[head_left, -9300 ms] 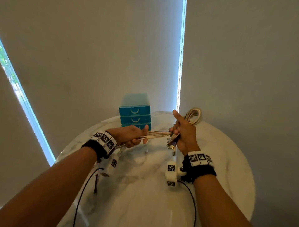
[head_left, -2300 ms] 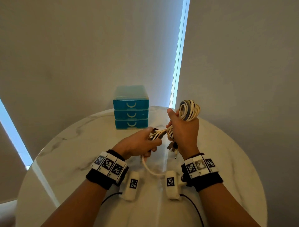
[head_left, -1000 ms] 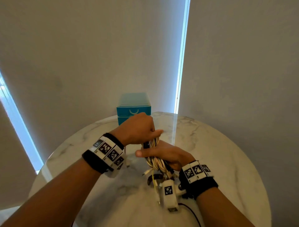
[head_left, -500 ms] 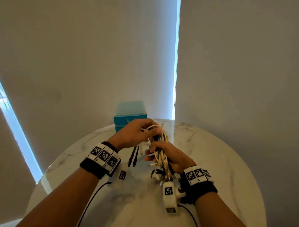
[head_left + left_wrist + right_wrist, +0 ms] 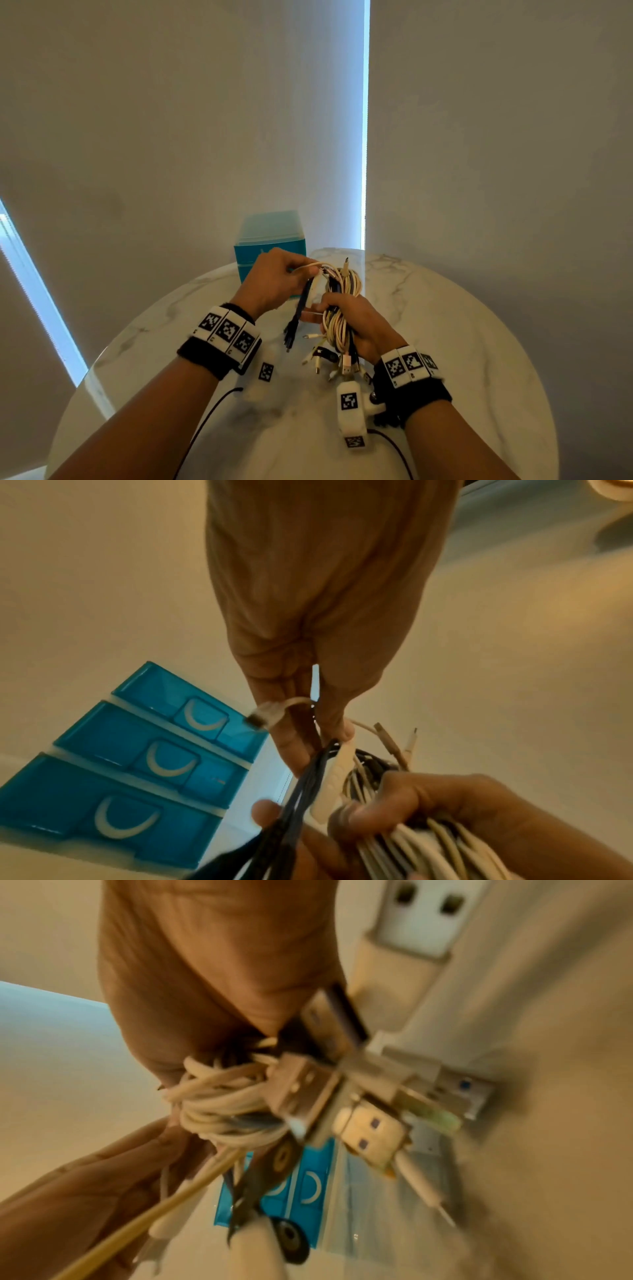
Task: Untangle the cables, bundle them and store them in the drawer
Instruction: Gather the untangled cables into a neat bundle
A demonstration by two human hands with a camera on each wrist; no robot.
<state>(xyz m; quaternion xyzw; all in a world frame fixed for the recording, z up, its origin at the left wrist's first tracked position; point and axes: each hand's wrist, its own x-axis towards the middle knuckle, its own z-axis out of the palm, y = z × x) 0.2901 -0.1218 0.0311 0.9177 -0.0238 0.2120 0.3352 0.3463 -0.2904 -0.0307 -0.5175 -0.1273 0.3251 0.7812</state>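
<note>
Carefully now, with my right hand [image 5: 356,325] clenched round the cable bundle [image 5: 339,308] above the marble table [image 5: 462,342] and my left hand [image 5: 274,281] pinching the loose cable ends [image 5: 329,772], I'd wrap them snugly, keeping tension, before reaching for the closed blue drawer unit [image 5: 137,777] behind.

Glossy marble-look table [image 5: 445,342], seemingly translucent plastic drawers [image 5: 113,785], shiny metal plugs [image 5: 414,920]
</note>
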